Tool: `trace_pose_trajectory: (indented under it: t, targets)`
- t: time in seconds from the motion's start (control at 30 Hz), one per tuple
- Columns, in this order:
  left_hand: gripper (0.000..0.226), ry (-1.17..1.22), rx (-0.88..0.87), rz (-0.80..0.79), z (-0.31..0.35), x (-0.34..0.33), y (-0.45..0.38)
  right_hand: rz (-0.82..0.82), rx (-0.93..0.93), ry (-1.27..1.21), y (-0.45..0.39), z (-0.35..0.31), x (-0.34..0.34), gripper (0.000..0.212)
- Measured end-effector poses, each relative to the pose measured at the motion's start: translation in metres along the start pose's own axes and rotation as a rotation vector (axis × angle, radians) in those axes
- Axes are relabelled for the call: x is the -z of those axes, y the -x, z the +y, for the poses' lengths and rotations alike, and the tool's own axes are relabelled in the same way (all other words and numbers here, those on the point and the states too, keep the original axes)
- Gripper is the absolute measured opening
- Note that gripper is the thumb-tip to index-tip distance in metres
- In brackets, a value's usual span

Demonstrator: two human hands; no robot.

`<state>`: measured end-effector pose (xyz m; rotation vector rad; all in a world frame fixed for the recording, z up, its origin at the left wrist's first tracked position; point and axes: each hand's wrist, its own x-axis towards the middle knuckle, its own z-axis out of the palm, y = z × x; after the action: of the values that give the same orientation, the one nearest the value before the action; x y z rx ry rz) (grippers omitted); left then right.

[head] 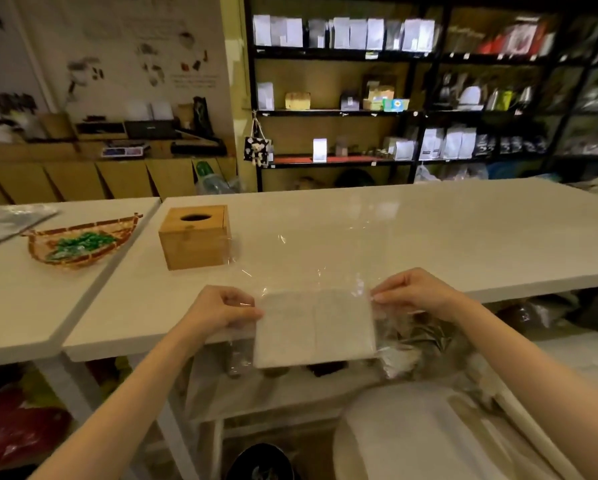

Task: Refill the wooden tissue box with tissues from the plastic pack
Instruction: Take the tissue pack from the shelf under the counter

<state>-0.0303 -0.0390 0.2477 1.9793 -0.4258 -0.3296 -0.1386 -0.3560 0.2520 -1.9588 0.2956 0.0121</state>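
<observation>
A white stack of tissues in a clear plastic pack (313, 327) is held over the near edge of the white table (429, 237). My left hand (221, 308) pinches the pack's left side. My right hand (413, 292) pinches the plastic at its upper right corner. Loose clear wrap rises above the stack. The wooden tissue box (195, 237) stands closed on the table to the upper left, its oval top slot empty.
A woven boat-shaped basket (79, 242) with green contents sits on a second white table at the left. Dark shelves (429, 98) with bags and boxes line the back wall. Bags and a white stool (412, 434) lie below the table edge.
</observation>
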Motion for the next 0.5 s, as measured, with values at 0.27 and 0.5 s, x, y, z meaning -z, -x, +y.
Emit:
trace_pose_trajectory:
  t: [0.27, 0.5]
  targets:
    - [0.018, 0.18, 0.023, 0.076, 0.029, 0.014, -0.086, 0.218, 0.045, -0.151, -0.072, -0.031, 0.017, 0.02]
    - [0.038, 0.124, 0.025, 0.17, 0.003, -0.005, -0.135, 0.335, -0.065, -0.188, -0.13, -0.023, 0.008, 0.012]
